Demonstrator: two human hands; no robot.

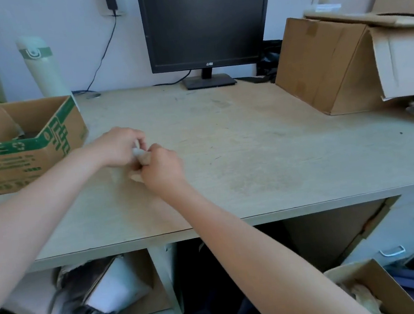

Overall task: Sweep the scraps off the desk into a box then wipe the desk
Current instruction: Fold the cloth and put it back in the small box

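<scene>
Nearest, at the lower right below the tabletop edge, an open cardboard box [374, 277] holds crumpled pale paper. On the tabletop [252, 157], left of centre, the left hand [120, 146] and right hand [162, 166] meet. Both have fingers curled, pinching one small pale wad [137, 152] between them (cloth or scrap, the blur hides which). Just to their left stands an open-topped green-printed box [53, 137]. Farther back sit a tilted brown carton [319, 68], a dark monitor [206, 24] and a pale flask [43, 69].
</scene>
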